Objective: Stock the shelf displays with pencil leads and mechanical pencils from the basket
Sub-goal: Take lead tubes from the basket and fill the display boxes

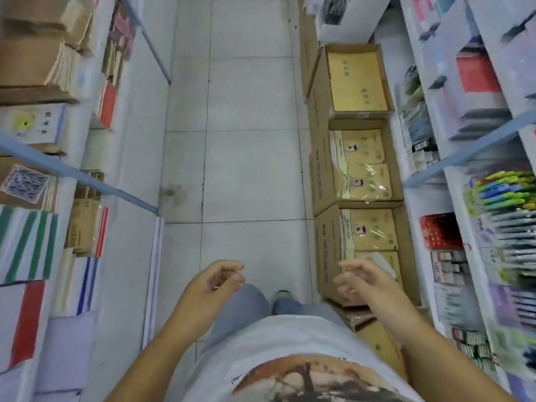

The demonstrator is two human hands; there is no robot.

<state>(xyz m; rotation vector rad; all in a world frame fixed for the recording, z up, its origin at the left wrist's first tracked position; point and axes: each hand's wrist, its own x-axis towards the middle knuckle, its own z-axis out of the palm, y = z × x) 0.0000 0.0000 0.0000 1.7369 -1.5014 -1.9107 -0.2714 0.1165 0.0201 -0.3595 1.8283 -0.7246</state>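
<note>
I look down a narrow shop aisle. My left hand (213,282) hangs in front of my thigh with loosely curled fingers and holds nothing. My right hand (362,281) is held out at the same height, fingers relaxed and spread, also holding nothing. On the right shelf a display of pens or pencils (504,192) with green, blue and yellow barrels lies above rows of dark-clipped ones (513,239); both are blurred. No basket is in view.
Open cardboard boxes (359,175) of brown envelopes line the floor along the right shelves. Left shelves (78,172) hold stacked notebooks and paper. The tiled floor (249,158) runs ahead between them. My foot (282,297) is on the tiles.
</note>
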